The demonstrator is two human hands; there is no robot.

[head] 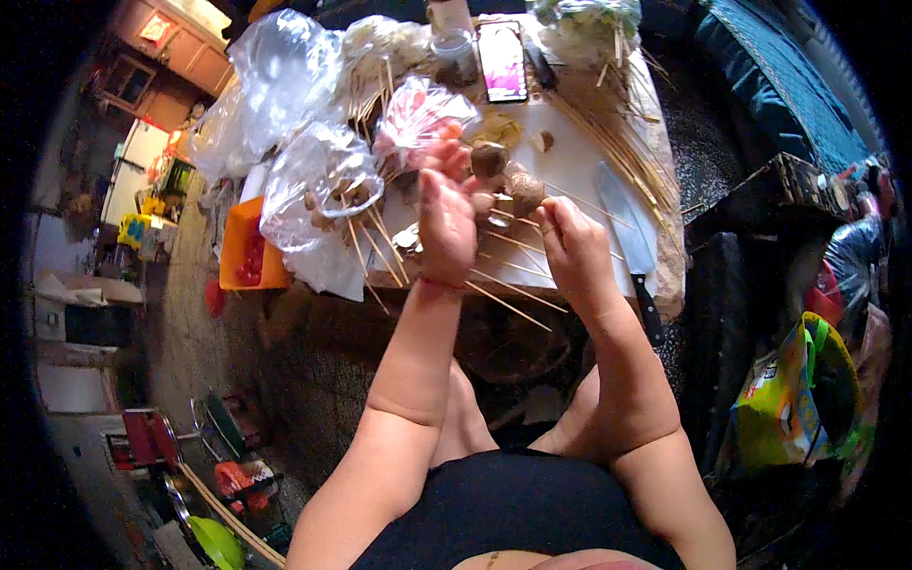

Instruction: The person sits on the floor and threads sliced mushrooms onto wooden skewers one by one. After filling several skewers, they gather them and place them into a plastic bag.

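My left hand (449, 224) is raised over the near part of the white board (570, 146), palm turned inward and fingers apart. Its fingertips blur beside a knotted clear bag with pink contents (417, 117). Just right of them sits a brown mushroom cap (489, 158). A second brown mushroom cap (525, 194) meets the pinched fingertips of my right hand (577, 235); what lies between those fingers is hidden. Under and between both hands, several thin wooden skewers (516, 301) point towards me, some past the table edge. A cut mushroom piece (544, 140) lies farther back.
A large knife (627, 214) lies at right, its black handle over the edge. Long skewers (620, 146) lie beyond it. A lit phone (501, 63) stands at the back. Clear plastic bags (285, 85) and an orange bin (235, 246) are at left.
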